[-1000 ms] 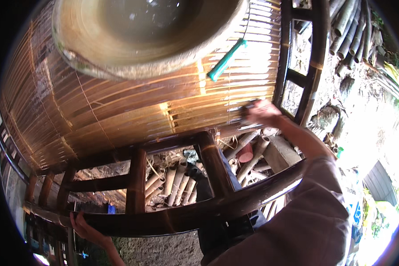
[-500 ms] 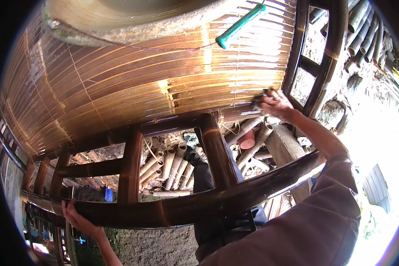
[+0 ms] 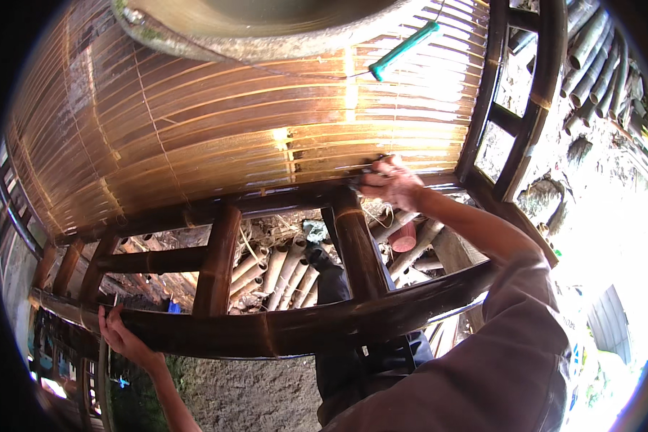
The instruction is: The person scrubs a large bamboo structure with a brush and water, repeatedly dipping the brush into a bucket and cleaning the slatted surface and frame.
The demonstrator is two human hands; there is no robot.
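Observation:
A large bamboo frame, like a bench or bed, fills the view, with a slatted surface (image 3: 223, 137) and dark glossy poles. My left hand (image 3: 129, 342) curls around the thick near pole (image 3: 302, 331) at its left part. My right hand (image 3: 394, 186) is closed on a small dark, soft-looking wad, blurred and mostly hidden under the fingers. It presses this wad against the inner pole (image 3: 288, 201) along the slats' near edge, just by the top of an upright post (image 3: 356, 252).
A round stone-like basin (image 3: 281, 47) of murky liquid stands on the slats. Beside it lies a green-handled tool (image 3: 405, 50). Below the frame are cut bamboo pieces (image 3: 284, 270) and a reddish cylinder (image 3: 403, 236). More bamboo poles (image 3: 597, 65) are stacked at far right.
My right hand has slid left along the inner pole with the dark wad, from near the right corner to the upright post. My left hand keeps its hold. The view has shifted slightly.

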